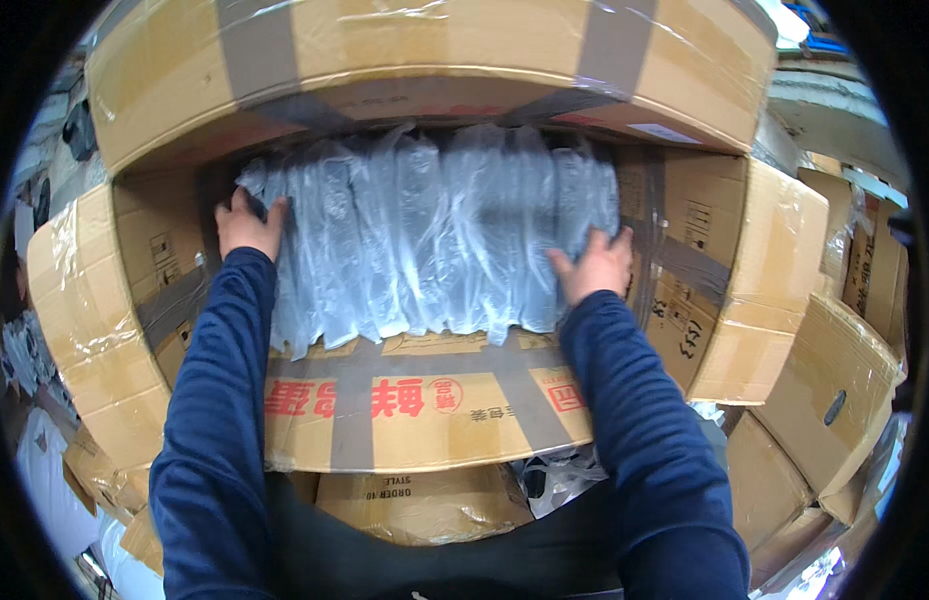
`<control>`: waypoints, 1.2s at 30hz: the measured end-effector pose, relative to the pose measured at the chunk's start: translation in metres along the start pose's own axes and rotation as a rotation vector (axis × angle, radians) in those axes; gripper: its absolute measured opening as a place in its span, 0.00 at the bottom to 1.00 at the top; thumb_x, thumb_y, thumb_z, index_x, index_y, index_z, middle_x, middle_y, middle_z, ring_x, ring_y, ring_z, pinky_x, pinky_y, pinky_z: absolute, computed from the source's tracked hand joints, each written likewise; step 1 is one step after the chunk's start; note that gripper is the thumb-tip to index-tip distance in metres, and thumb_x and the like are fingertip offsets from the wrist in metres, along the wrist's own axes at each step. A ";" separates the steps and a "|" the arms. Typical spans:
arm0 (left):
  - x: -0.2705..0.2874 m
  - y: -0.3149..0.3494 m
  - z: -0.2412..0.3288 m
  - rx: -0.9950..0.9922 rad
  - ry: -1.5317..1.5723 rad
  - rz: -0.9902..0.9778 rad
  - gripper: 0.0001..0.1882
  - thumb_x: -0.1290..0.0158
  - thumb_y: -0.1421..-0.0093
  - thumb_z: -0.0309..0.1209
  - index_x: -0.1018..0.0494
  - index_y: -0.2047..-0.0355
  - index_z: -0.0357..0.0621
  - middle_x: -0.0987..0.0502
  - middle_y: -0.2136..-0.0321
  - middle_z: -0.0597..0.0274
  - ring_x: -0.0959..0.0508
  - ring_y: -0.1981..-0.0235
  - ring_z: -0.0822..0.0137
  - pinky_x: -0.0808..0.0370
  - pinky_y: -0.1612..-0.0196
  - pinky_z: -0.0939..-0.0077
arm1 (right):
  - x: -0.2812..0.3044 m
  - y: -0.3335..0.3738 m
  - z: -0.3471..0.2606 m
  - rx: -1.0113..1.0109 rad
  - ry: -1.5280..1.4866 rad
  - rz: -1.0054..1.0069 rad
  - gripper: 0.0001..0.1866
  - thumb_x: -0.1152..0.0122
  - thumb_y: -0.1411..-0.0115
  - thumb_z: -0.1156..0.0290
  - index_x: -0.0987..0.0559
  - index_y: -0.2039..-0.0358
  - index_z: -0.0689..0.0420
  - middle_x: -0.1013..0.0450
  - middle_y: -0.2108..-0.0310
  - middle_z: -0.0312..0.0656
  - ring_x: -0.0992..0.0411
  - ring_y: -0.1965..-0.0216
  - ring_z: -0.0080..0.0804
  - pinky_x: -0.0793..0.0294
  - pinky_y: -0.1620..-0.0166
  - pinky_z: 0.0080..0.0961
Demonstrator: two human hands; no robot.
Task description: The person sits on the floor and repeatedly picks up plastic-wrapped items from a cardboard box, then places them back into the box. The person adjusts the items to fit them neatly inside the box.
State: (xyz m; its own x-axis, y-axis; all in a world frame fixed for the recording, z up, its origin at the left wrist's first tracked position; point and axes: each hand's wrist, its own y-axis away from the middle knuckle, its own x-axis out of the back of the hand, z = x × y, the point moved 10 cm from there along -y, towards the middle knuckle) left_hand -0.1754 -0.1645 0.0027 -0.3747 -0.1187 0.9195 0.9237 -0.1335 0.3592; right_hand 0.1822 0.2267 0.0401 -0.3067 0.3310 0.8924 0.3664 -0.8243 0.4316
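row of plastic-wrapped packets [420, 235] packed side by side in open cardboard box [435, 40], centre of frame. left hand [252, 225] at row's left end, left of centre; thumb and fingers parted, against wrap. right hand [597, 268] at row's right end, right of centre; fingers spread open. another carton [415, 510], bottom centre.

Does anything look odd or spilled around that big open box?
I see no spill. One oddity: the open carton has printed marks on its inner walls, where cardboard is usually plain, so it may be turned inside out.
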 end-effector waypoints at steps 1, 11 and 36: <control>-0.010 0.009 -0.010 0.017 0.137 -0.049 0.48 0.41 0.48 0.59 0.39 0.38 0.35 0.31 0.45 0.30 0.30 0.42 0.40 0.34 0.39 0.59 | 0.000 -0.003 0.000 0.057 -0.094 0.012 0.47 0.28 0.51 0.48 0.36 0.39 0.64 0.52 0.32 0.65 0.48 0.33 0.59 0.42 0.34 0.46; -0.063 0.042 -0.024 0.075 0.532 -0.360 0.60 0.38 0.52 0.62 0.49 0.39 0.20 0.31 0.46 0.28 0.28 0.43 0.45 0.34 0.39 0.66 | -0.045 0.001 0.027 -0.048 -0.142 -0.248 0.60 0.34 0.46 0.44 0.59 0.30 0.67 0.51 0.34 0.70 0.44 0.36 0.64 0.41 0.34 0.40; -0.032 0.069 -0.049 -0.321 0.438 -0.511 0.39 0.41 0.38 0.36 0.47 0.33 0.34 0.35 0.41 0.29 0.30 0.40 0.49 0.31 0.41 0.62 | 0.091 0.309 0.504 -0.764 -0.355 0.397 0.24 0.29 0.50 0.56 0.20 0.57 0.58 0.25 0.52 0.54 0.26 0.53 0.51 0.28 0.47 0.39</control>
State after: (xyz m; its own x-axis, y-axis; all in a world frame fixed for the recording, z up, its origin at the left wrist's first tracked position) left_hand -0.1038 -0.2181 -0.0096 -0.8110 -0.3367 0.4785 0.5819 -0.5499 0.5992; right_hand 0.7101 0.2338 0.3208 0.0500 -0.0231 0.9985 -0.3293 -0.9442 -0.0054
